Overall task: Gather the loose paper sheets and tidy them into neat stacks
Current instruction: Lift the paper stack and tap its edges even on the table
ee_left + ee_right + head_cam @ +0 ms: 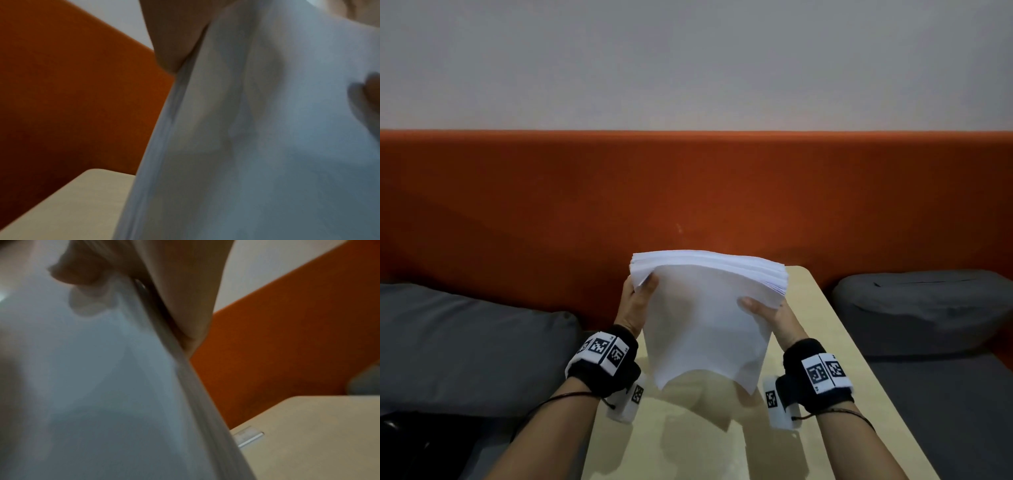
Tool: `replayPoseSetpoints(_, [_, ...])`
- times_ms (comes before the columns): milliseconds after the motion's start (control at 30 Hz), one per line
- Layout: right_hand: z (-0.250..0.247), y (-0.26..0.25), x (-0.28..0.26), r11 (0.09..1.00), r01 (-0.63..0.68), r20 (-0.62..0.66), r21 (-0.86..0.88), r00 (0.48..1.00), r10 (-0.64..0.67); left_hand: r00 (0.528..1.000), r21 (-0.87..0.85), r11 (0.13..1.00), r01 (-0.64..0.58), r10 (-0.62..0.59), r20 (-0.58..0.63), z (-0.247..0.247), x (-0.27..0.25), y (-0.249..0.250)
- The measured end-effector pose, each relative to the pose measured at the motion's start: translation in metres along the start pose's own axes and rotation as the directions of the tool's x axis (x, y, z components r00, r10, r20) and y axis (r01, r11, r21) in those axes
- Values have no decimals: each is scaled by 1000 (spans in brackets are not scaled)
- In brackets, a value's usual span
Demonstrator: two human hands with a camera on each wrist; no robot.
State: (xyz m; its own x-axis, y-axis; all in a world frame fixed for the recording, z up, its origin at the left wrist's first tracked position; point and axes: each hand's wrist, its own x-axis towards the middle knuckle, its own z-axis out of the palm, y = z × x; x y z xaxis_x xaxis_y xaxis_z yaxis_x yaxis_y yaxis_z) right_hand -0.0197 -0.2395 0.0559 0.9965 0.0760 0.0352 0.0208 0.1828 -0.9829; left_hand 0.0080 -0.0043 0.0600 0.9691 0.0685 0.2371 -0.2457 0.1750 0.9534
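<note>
A thick stack of white paper sheets [705, 318] stands on end above the pale wooden table [842, 377], held upright between both hands. My left hand [638, 301] grips its left edge, thumb on the near face. My right hand [763, 313] grips the right edge, thumb also laid on the front sheet. The bottom edge of the paper hangs just above the tabletop and casts a shadow there. In the left wrist view the paper [267, 129] fills the frame beside my left hand [176, 40]; in the right wrist view the sheets [92, 378] do the same beside my right hand [185, 288].
An orange sofa back [551, 205] runs behind the narrow table. Grey cushions lie at the left [465, 342] and right [928, 308]. A small flat pale object [247, 435] lies on the tabletop [318, 434] in the right wrist view.
</note>
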Motion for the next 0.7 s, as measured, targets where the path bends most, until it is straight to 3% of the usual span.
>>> replayPoseSetpoints(100, [17,2,-1,998,44,-165,-44,985,-50,994,114,993,1,11,-108,18,-6,10])
replayPoseSetpoints(233, [34,-5,0,988,108,-315,-113,939,-139,957,241,967,-83,145,-252,42,-8,21])
replayPoseSetpoints(367, [40,-38,-6,963,245,-297,-112,916,-268,927,242,936,-255,308,-216,52,-8,48])
replayPoseSetpoints(467, [37,-53,-8,944,313,-273,-105,904,-330,924,188,932,-310,342,-173,50,-5,57])
replayPoseSetpoints(600, [29,-34,-5,963,258,-301,-73,915,-268,956,175,952,-249,271,-110,42,-9,38])
replayPoseSetpoints(700, [28,-18,-6,973,210,-266,-94,936,-228,962,192,958,-213,240,-130,35,-11,24])
